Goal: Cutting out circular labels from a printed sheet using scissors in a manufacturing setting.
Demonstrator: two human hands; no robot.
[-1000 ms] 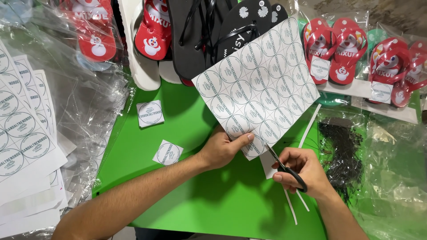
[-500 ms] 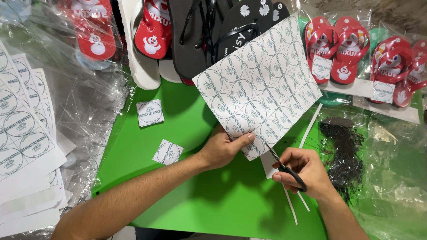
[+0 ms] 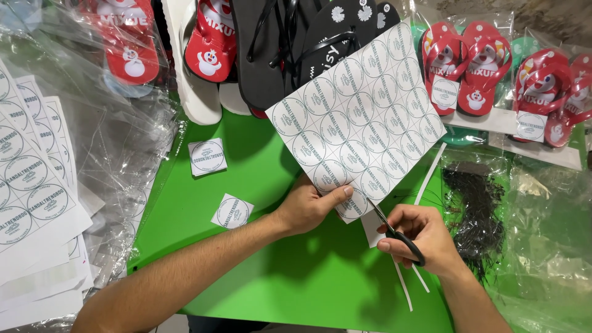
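My left hand [image 3: 311, 206] pinches the lower corner of a white sheet [image 3: 361, 117] printed with rows of round labels, held up over the green table [image 3: 296, 283]. My right hand [image 3: 419, 237] grips black-handled scissors [image 3: 398, 231], whose blades meet the sheet's lower edge right beside my left thumb. Two cut square labels [image 3: 207, 156] [image 3: 232, 211] lie on the green surface to the left. Thin white paper strips [image 3: 404, 287] lie under and below my right hand.
Stacked label sheets [image 3: 31, 191] and clear plastic bags [image 3: 117, 148] fill the left side. Red, black and white flip-flops [image 3: 271, 43] line the far edge, with bagged red pairs [image 3: 468, 68] at the right. A pile of black ties [image 3: 475, 216] lies right of my hand.
The scissors have worked slightly along the sheet's lower edge; both hands and the sheet otherwise stay in the same place.
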